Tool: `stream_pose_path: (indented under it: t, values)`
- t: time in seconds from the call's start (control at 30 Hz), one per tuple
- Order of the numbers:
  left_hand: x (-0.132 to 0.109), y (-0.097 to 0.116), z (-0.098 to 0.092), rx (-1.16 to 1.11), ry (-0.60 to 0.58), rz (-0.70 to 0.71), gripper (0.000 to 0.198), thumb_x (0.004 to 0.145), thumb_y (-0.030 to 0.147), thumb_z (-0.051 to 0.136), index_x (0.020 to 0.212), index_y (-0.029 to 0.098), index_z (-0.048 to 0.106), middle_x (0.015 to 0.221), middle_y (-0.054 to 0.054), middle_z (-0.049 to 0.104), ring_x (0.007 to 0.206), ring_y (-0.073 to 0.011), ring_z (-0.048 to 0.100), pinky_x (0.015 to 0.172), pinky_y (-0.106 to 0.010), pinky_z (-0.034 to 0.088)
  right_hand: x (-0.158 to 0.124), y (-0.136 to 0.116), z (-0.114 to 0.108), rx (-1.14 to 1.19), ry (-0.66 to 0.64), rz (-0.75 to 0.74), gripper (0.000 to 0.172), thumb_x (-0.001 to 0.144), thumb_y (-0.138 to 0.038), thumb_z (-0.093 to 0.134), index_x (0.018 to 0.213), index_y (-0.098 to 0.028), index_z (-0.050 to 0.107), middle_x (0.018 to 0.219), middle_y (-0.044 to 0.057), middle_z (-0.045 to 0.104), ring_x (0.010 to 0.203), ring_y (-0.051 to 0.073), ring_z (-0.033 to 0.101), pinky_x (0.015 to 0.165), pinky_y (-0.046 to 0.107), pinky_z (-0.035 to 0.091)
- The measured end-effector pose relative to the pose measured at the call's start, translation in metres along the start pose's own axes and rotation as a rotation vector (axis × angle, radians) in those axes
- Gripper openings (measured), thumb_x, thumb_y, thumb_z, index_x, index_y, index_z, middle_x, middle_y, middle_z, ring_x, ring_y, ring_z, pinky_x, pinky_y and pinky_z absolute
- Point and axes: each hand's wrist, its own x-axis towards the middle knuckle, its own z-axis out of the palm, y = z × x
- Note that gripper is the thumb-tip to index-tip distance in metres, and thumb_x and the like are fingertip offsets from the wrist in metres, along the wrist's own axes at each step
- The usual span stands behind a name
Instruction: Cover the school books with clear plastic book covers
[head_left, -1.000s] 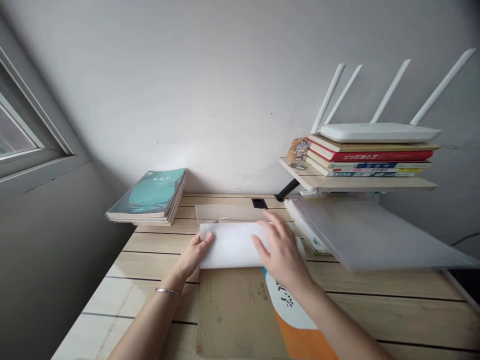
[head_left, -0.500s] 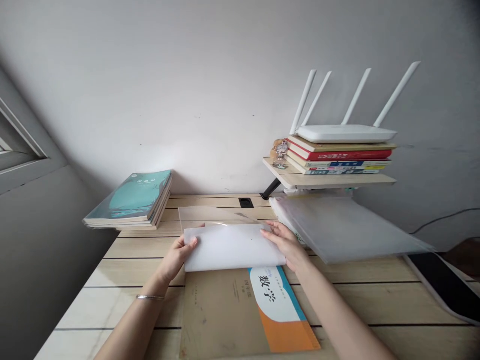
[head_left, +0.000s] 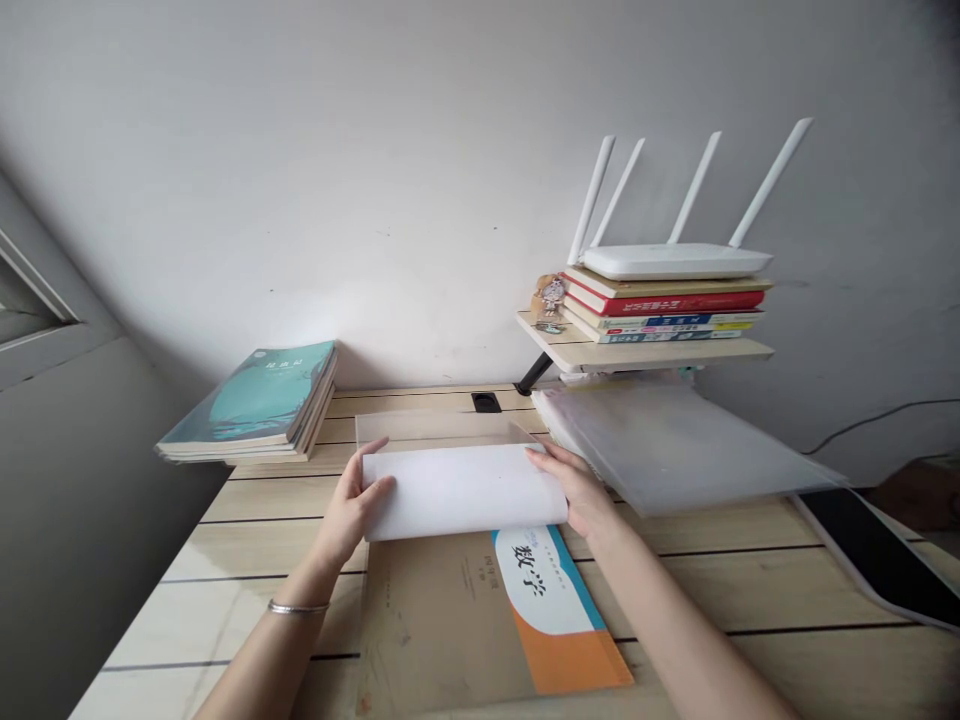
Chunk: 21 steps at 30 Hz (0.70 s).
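Note:
A white sheet point(head_left: 461, 492), curled over along its lower edge, lies across the top part of a maths textbook point(head_left: 442, 620) with a brown, white, blue and orange cover. My left hand point(head_left: 352, 505) grips the sheet's left end, thumb on top and index finger stretched upward. At the other end, my right hand point(head_left: 574, 487) holds the sheet with its thumb near the upper corner; some of its fingers are hidden. Behind the sheet a clear plastic film point(head_left: 435, 428) sticks out towards the wall.
Teal-topped books point(head_left: 255, 395) are stacked at the back left. At the right, a raised shelf point(head_left: 652, 354) bears books and a white router point(head_left: 675, 261). Below it lie translucent plastic covers point(head_left: 667, 440), with a dark-screened device point(head_left: 885, 550) beside them. A black socket point(head_left: 486, 402) sits near the wall.
The left index finger has lifted away from the sheet's top edge. The sheet stays in both hands, nearly in place. The whole view has shifted slightly.

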Motion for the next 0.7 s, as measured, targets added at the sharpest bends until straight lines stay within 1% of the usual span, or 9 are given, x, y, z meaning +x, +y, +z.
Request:
stream_pose_path:
  t: [0.07, 0.13, 0.23, 0.3, 0.4, 0.53, 0.63, 0.7]
  values:
    - [0.000, -0.001, 0.000, 0.008, -0.010, 0.002, 0.063, 0.068, 0.033, 0.070, 0.126, 0.024, 0.049, 0.085, 0.000, 0.060, 0.071, -0.0142, 0.054, 0.060, -0.021, 0.043, 0.000, 0.001, -0.002, 0.015, -0.017, 0.049, 0.038, 0.053, -0.032, 0.080, 0.085, -0.017, 0.066, 0.070, 0.001, 0.069, 0.061, 0.016, 0.061, 0.056, 0.026, 0.047]
    - [0.000, -0.001, 0.001, 0.015, 0.013, 0.006, 0.061, 0.067, 0.033, 0.071, 0.124, 0.024, 0.050, 0.085, 0.000, 0.060, 0.071, -0.0142, 0.054, 0.061, -0.021, 0.043, 0.000, 0.001, -0.003, 0.030, -0.018, 0.046, 0.037, 0.051, -0.032, 0.081, 0.082, -0.017, 0.066, 0.066, 0.000, 0.067, 0.058, 0.015, 0.060, 0.055, 0.026, 0.046]
    - [0.001, -0.002, 0.004, 0.023, 0.077, 0.032, 0.058, 0.066, 0.036, 0.073, 0.118, 0.023, 0.053, 0.088, -0.001, 0.060, 0.074, -0.0144, 0.055, 0.064, -0.021, 0.044, 0.000, 0.000, -0.003, 0.026, -0.014, -0.003, 0.036, 0.050, -0.034, 0.082, 0.076, -0.017, 0.063, 0.064, -0.001, 0.066, 0.057, 0.014, 0.058, 0.055, 0.025, 0.045]
    - [0.001, -0.004, 0.005, 0.035, 0.097, 0.053, 0.056, 0.066, 0.039, 0.073, 0.116, 0.023, 0.053, 0.087, 0.000, 0.059, 0.073, -0.0135, 0.054, 0.063, -0.021, 0.044, -0.002, -0.001, -0.002, 0.015, -0.020, -0.029, 0.036, 0.051, -0.036, 0.082, 0.074, -0.017, 0.063, 0.063, -0.001, 0.064, 0.057, 0.014, 0.057, 0.055, 0.025, 0.044]
    - [0.002, -0.005, 0.007, 0.066, 0.098, 0.079, 0.051, 0.068, 0.042, 0.070, 0.113, 0.023, 0.053, 0.082, 0.001, 0.057, 0.068, -0.0116, 0.052, 0.058, -0.019, 0.042, -0.002, -0.001, -0.001, -0.008, -0.016, -0.065, 0.037, 0.051, -0.040, 0.081, 0.072, -0.017, 0.062, 0.062, -0.001, 0.063, 0.057, 0.014, 0.056, 0.056, 0.026, 0.043]
    - [0.001, -0.005, 0.008, 0.130, 0.120, 0.119, 0.043, 0.072, 0.044, 0.066, 0.107, 0.022, 0.053, 0.074, 0.002, 0.054, 0.060, -0.0098, 0.049, 0.052, -0.018, 0.039, 0.001, 0.003, -0.002, -0.063, 0.026, -0.138, 0.036, 0.052, -0.043, 0.081, 0.065, -0.018, 0.059, 0.060, -0.002, 0.060, 0.055, 0.013, 0.052, 0.055, 0.025, 0.041]
    - [0.002, -0.006, 0.010, 0.104, 0.118, 0.160, 0.040, 0.071, 0.044, 0.066, 0.102, 0.021, 0.054, 0.081, 0.001, 0.057, 0.066, -0.0107, 0.052, 0.056, -0.019, 0.042, 0.006, 0.009, -0.006, -0.116, 0.035, -0.192, 0.036, 0.055, -0.047, 0.078, 0.066, -0.019, 0.059, 0.060, -0.002, 0.059, 0.055, 0.013, 0.050, 0.054, 0.025, 0.040]
    - [0.003, -0.009, 0.010, 0.077, 0.114, 0.165, 0.037, 0.071, 0.046, 0.066, 0.094, 0.020, 0.053, 0.082, 0.000, 0.058, 0.067, -0.0112, 0.053, 0.057, -0.019, 0.042, 0.009, 0.013, -0.008, -0.166, 0.044, -0.214, 0.038, 0.057, -0.051, 0.076, 0.067, -0.019, 0.059, 0.060, -0.002, 0.058, 0.056, 0.014, 0.050, 0.054, 0.025, 0.040]
